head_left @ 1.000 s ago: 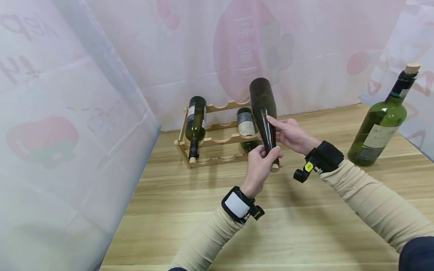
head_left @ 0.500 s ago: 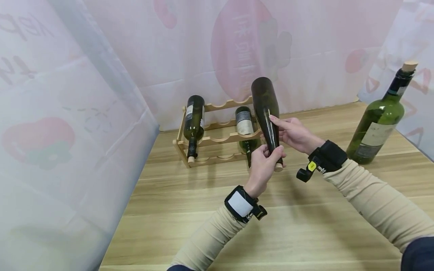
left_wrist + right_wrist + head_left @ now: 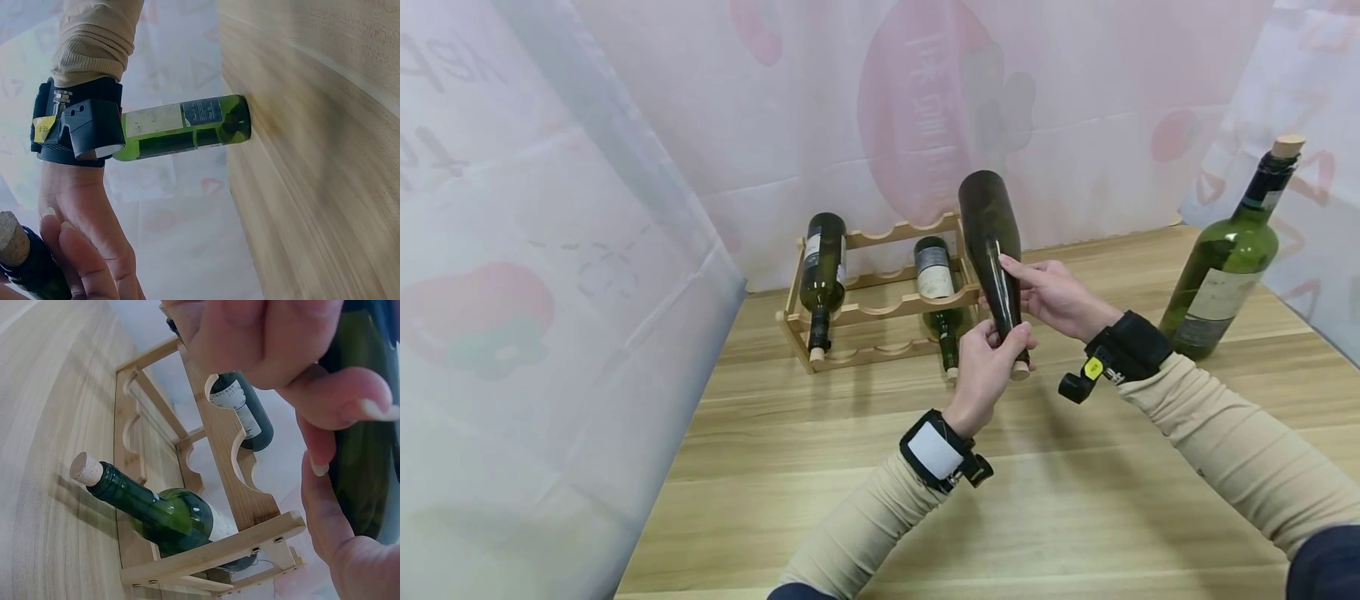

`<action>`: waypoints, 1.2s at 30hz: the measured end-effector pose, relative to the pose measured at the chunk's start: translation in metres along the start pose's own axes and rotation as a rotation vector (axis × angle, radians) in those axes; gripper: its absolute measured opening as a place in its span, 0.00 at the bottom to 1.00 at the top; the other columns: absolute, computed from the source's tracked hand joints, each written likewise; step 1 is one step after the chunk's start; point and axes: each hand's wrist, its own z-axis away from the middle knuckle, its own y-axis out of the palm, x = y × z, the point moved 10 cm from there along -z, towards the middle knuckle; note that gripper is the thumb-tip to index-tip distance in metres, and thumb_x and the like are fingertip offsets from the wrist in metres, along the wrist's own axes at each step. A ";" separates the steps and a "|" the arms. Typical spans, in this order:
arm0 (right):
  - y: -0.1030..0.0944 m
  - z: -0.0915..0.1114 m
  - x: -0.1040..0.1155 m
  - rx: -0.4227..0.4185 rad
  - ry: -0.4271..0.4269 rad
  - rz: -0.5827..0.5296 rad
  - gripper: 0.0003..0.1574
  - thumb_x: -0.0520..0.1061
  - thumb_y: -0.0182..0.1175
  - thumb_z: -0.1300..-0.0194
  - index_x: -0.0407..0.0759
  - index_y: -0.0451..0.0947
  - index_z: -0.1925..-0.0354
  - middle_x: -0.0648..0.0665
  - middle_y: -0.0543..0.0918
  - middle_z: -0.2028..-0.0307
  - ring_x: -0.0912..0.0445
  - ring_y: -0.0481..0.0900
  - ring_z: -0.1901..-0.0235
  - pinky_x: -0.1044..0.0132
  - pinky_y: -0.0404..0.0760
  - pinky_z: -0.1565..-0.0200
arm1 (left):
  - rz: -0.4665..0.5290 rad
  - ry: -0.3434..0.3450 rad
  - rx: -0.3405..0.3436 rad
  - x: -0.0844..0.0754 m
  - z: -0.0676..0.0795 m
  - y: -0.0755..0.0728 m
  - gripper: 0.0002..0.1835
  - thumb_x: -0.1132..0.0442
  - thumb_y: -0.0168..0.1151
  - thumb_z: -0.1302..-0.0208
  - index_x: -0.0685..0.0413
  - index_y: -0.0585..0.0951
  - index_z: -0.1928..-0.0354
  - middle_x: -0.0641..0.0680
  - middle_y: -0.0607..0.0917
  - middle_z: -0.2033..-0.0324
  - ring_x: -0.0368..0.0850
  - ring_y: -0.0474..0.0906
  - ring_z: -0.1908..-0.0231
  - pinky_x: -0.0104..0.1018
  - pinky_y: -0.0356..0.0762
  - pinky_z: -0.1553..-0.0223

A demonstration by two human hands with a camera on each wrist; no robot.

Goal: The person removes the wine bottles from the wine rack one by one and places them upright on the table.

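A dark corked wine bottle [image 3: 988, 217] is held at a slant, base up and away, neck down toward the person, in front of the right end of the wooden wine rack [image 3: 880, 312]. The left hand [image 3: 983, 371] grips its neck just above the cork. Higher up, the right hand [image 3: 1060, 298] holds the bottle's body between thumb and fingers. The right wrist view shows fingers against the green glass of the held bottle [image 3: 369, 456] beside the rack. One bottle [image 3: 823, 267] lies in the rack's upper tier at left, another [image 3: 935, 271] in its lower tier at right.
A green wine bottle [image 3: 1225, 275] with a cork stands upright on the wooden table [image 3: 820, 467] at the right. Printed white curtains [image 3: 790, 108] hang behind and on both sides. The rack's left end is near the left curtain.
Both hands and the held bottle have shifted slightly right relative to the rack, uncovering the lower bottle's neck and cork. The head view has turned a little, and the grips look the same.
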 end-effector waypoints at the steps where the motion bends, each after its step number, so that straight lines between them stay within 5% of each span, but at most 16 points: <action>1: -0.001 0.001 0.000 0.001 -0.001 0.000 0.19 0.52 0.54 0.29 0.37 0.80 0.59 0.42 0.86 0.64 0.50 0.87 0.62 0.64 0.84 0.55 | -0.001 0.001 0.002 0.000 0.000 0.001 0.11 0.61 0.59 0.34 0.63 0.77 0.56 0.63 0.85 0.67 0.40 0.79 0.79 0.26 0.80 0.74; 25: -0.017 0.014 0.005 -0.010 -0.020 0.001 0.19 0.52 0.53 0.29 0.39 0.82 0.61 0.44 0.86 0.64 0.50 0.87 0.62 0.66 0.83 0.56 | 0.048 -0.002 0.021 0.004 -0.001 0.021 0.08 0.63 0.59 0.34 0.62 0.77 0.60 0.63 0.84 0.70 0.38 0.77 0.80 0.24 0.78 0.77; 36: -0.023 0.023 0.007 -0.014 -0.037 0.014 0.20 0.52 0.52 0.28 0.39 0.83 0.59 0.43 0.84 0.61 0.51 0.87 0.60 0.65 0.83 0.54 | 0.074 0.000 0.032 0.008 -0.001 0.029 0.07 0.64 0.61 0.35 0.62 0.77 0.62 0.51 0.81 0.75 0.37 0.77 0.82 0.24 0.77 0.78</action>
